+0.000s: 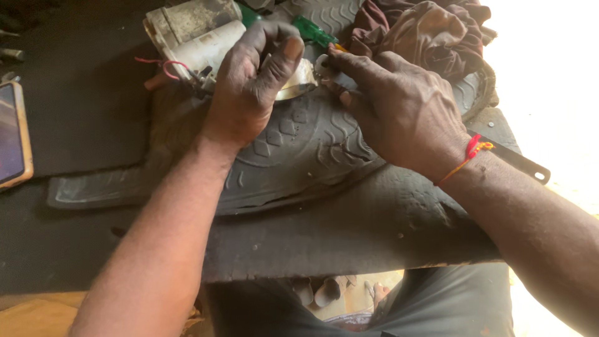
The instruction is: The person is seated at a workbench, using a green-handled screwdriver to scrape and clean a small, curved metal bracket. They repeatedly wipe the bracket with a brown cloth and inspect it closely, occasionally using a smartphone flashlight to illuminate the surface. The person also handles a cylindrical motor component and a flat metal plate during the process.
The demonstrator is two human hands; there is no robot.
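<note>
My left hand (253, 81) is closed around a dirty white plastic pump-like part (196, 34) with red wires (163, 62) hanging off its left side. A thin curved metal piece (301, 80) sticks out from under the thumb. My right hand (393, 103), with a red thread on its wrist, pinches a small grey metal piece (329, 68) right beside that curved piece. A green-handled screwdriver (314, 31) lies just beyond the fingertips. Both hands rest over a worn black tyre piece (306, 150).
A phone in an orange case (12, 134) lies at the left edge. A brown rag (430, 31) is heaped at the back right. A flat dark metal bar (518, 163) pokes out under my right wrist. The dark bench surface (349, 237) ends near my knees.
</note>
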